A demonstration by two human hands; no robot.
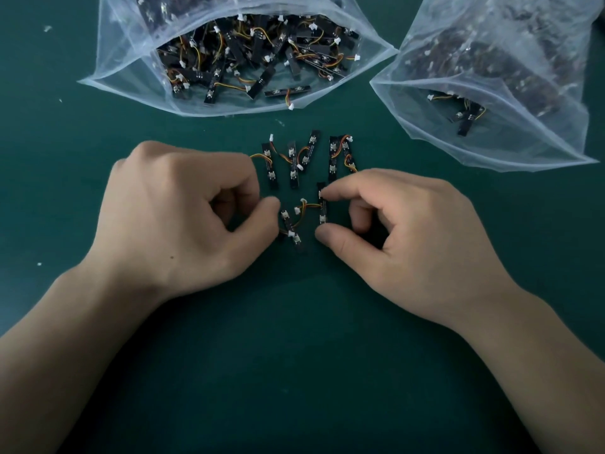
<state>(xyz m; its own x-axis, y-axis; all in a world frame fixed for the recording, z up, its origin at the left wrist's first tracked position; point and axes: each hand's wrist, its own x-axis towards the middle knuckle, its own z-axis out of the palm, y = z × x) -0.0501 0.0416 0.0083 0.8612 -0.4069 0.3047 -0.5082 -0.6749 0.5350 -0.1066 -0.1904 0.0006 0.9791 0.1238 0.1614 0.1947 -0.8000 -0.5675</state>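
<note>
Small black circuit strips with white buttons and orange-yellow wires lie on a green mat. My right hand (402, 237) pinches one upright strip (322, 204) between forefinger and thumb. My left hand (183, 217) has its fingers curled, its thumb and forefinger tips at a second strip (291, 229) that leans beside the first; the grip itself is partly hidden. A wire with a white plug (297, 210) runs between the two strips. Several more strips (293, 163) lie in a row just beyond my fingers.
An open clear plastic bag (137, 73) full of the same wired strips lies at the back centre-left. A second clear bag (510, 126), holding strips too, lies at the back right. Tiny white scraps (47, 28) dot the mat on the left.
</note>
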